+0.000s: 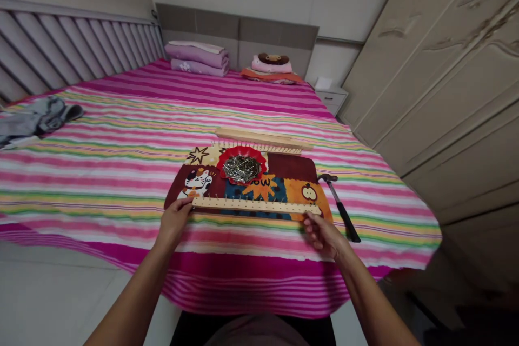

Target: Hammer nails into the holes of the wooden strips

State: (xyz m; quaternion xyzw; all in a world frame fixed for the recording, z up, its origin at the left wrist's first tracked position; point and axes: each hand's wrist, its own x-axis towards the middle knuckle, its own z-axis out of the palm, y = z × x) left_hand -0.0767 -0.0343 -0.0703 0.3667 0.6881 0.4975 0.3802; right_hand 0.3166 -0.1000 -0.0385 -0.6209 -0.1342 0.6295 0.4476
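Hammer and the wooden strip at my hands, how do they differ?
The wooden strip is pale; the hammer is mostly dark. Your left hand and right hand hold the strip near its ends, while the hammer lies untouched. The strip runs across the view and looks longer; the hammer slants and looks shorter. Both are narrow.

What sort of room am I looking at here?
Most likely a bedroom: there's a bed spread with a striped cover, a padded-looking headboard against the wall with folded bedding before it, and a small nightstand at the bed's far corner.
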